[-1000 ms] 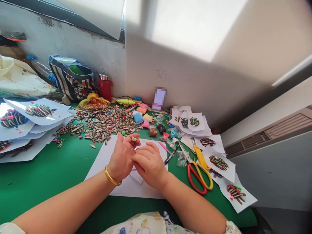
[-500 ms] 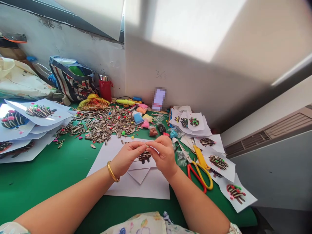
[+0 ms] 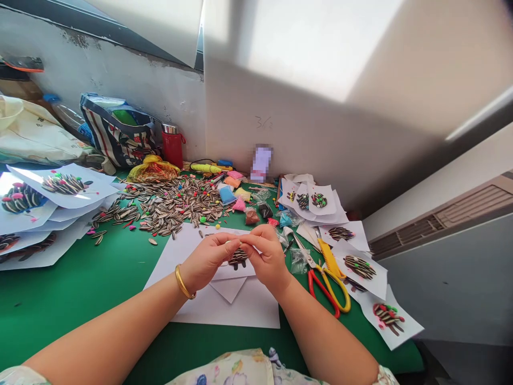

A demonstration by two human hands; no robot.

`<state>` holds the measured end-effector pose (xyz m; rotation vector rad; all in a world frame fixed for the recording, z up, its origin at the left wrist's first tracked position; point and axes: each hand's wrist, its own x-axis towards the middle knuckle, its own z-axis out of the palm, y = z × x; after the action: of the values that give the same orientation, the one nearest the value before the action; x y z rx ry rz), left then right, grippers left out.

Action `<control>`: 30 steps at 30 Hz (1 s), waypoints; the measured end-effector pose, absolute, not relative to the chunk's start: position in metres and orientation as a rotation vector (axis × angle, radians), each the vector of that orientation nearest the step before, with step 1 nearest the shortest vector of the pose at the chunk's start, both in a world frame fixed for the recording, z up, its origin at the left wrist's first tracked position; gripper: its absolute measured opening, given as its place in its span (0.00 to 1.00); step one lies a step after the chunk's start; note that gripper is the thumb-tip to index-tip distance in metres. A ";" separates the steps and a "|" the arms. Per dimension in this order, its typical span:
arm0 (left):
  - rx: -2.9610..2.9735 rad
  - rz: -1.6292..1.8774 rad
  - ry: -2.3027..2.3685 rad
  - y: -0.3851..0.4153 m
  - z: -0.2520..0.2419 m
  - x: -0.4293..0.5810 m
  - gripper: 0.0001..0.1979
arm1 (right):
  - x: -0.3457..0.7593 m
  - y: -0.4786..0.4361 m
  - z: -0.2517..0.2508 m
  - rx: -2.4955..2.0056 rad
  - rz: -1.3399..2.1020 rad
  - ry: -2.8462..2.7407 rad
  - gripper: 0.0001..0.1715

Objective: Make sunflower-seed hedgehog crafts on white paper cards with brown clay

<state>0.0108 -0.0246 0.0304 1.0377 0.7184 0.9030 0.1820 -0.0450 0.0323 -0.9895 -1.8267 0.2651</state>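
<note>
My left hand (image 3: 209, 260), with a gold bangle (image 3: 183, 282) on its wrist, meets my right hand (image 3: 266, 254) at the fingertips. Both are closed in a pinch, thumbs and forefingers together; whatever lies between them is too small and too covered to make out. Beneath them a white card (image 3: 227, 273) carries a hedgehog-like figure of striped sunflower seeds (image 3: 238, 259) with dark feet. My fingers hide its upper part. The card rests on larger white sheets (image 3: 192, 315).
Loose sunflower seeds (image 3: 168, 203) cover the green table's back left. Bags of coloured clay (image 3: 227, 194) sit behind my hands. Scissors (image 3: 332, 289) and a yellow cutter (image 3: 331, 259) lie to the right. Finished seed cards (image 3: 76, 198) are stacked left, others (image 3: 396, 334) right. A red flask (image 3: 172, 147) stands behind.
My fingertips have shifted very slightly against each other, the right hand turning a little. Everything on the table stays where it was.
</note>
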 end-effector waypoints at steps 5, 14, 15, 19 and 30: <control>1.015 0.933 0.773 -0.024 0.031 0.010 0.16 | 0.182 -0.045 0.031 -0.966 0.223 -1.838 0.16; 1.027 0.885 0.733 -0.026 0.027 0.011 0.16 | 0.182 -0.046 0.034 -0.989 0.239 -1.813 0.14; 1.031 0.892 0.737 -0.025 0.028 0.011 0.16 | 0.182 -0.046 0.034 -0.972 0.244 -1.825 0.15; 1.108 0.920 0.746 -0.024 0.028 0.009 0.18 | 0.182 -0.046 0.033 -0.961 0.259 -1.880 0.18; 1.141 0.916 0.753 -0.023 0.025 0.010 0.20 | 0.181 -0.046 0.034 -0.937 0.174 -1.856 0.13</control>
<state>0.0099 -0.0229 0.0250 1.1410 0.7529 0.9164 0.1808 -0.0458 0.0343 -0.9370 -1.8560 0.1736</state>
